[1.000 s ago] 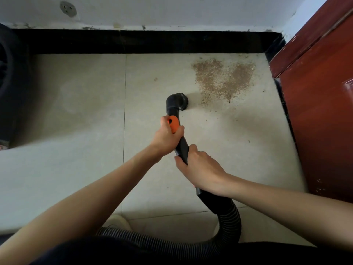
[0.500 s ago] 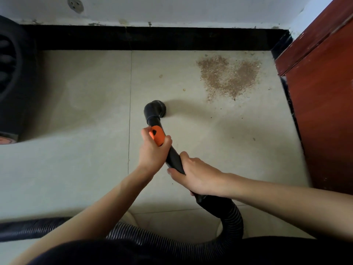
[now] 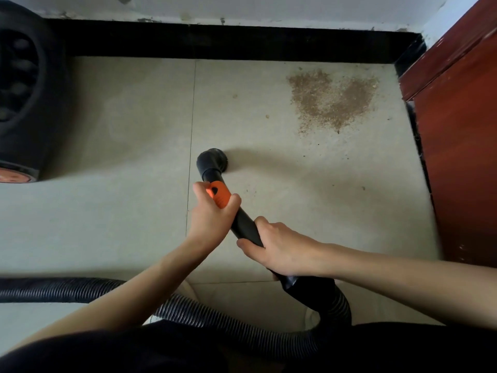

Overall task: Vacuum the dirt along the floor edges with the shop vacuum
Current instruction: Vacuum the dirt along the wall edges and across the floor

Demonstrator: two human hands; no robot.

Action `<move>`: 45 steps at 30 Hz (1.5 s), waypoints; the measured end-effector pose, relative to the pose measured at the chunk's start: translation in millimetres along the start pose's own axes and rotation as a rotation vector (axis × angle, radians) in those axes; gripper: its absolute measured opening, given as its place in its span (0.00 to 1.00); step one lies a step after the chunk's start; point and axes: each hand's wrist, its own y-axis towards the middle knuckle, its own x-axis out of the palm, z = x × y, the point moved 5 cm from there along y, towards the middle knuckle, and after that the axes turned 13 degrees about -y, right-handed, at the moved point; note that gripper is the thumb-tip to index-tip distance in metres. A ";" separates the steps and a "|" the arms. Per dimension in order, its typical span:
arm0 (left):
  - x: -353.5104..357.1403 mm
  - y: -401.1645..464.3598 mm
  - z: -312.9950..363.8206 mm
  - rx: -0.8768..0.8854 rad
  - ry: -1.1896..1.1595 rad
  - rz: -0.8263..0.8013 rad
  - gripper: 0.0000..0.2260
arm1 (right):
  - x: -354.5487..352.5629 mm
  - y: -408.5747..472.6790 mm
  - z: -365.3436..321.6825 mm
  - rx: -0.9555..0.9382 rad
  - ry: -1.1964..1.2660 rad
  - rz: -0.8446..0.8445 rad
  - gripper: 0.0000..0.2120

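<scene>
Head view: vacuum wand [image 3: 243,224] mid-floor, held by both hands; left hand [image 3: 212,214] wraps the orange collar [image 3: 219,196], right hand [image 3: 279,251] grips lower down. Long axis runs from lower right up-left; brush nozzle [image 3: 213,161] points toward the black baseboard [image 3: 228,41]. Risks: nozzle sits well apart from the dirt patch [image 3: 332,100], so that gets missed; ribbed hose [image 3: 204,316] looping at the feet could snag.
</scene>
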 end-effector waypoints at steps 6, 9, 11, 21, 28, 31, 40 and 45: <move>21.9 0.7 10.8 0.034 0.057 -0.084 0.16 | -6.0 -12.7 14.1 0.071 0.056 0.046 0.17; 22.7 -2.6 8.2 0.037 0.083 -0.079 0.15 | -3.3 -14.9 13.7 0.069 0.065 0.004 0.17; 20.0 -6.8 2.4 0.017 0.096 -0.071 0.14 | 1.5 -16.3 10.6 0.052 0.033 -0.041 0.18; 20.9 11.9 4.0 -0.019 -0.023 -0.114 0.19 | -3.1 -0.4 14.6 0.037 0.142 -0.094 0.21; 18.3 56.4 49.4 0.084 -0.011 -0.130 0.24 | -41.5 21.0 15.2 -0.073 0.349 0.108 0.13; 8.2 78.2 88.1 0.216 0.043 -0.093 0.25 | -68.1 29.8 8.8 -0.102 0.387 0.177 0.17; -7.3 107.0 192.7 0.567 0.383 -0.072 0.30 | -145.6 48.6 1.7 -0.082 0.658 0.303 0.09; -1.6 104.2 167.3 0.596 0.608 -0.179 0.32 | -208.6 59.6 17.8 0.040 0.531 0.754 0.17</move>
